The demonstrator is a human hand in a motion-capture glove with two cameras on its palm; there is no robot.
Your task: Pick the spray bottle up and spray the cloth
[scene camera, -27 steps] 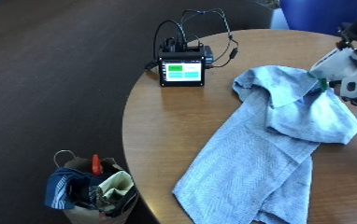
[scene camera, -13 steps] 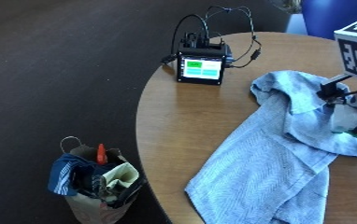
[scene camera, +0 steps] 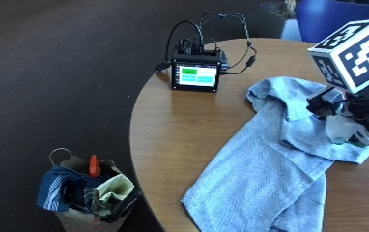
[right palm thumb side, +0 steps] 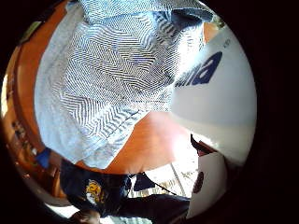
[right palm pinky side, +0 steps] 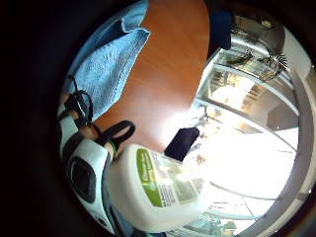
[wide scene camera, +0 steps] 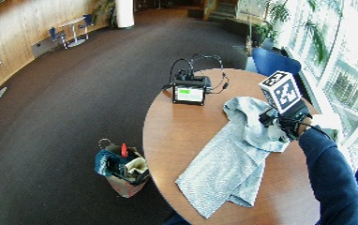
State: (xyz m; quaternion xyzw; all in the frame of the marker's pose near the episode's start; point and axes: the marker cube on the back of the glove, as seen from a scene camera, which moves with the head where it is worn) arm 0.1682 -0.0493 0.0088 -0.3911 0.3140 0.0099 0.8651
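Item one, the round wooden table (scene camera: 172, 125): we hold our station at its far side.

Item two, the blue-grey cloth (scene camera: 268, 179): laid out long across the tabletop, one end bunched under our hand, the rest trailing toward the table's near edge.

Item three, a small screen unit (scene camera: 196, 76) with cables, well apart from the cloth.

Item four, a bag of oddments (scene camera: 85, 193) on the floor.

Item five, our gloved right hand (scene camera: 355, 121): fingers curled round the white spray bottle (right palm pinky side: 158, 185), which sits against the palm above the bunched end.

The cloth lies directly beneath and ahead of the bottle; we judge the nozzle needs only to tilt down toward it.
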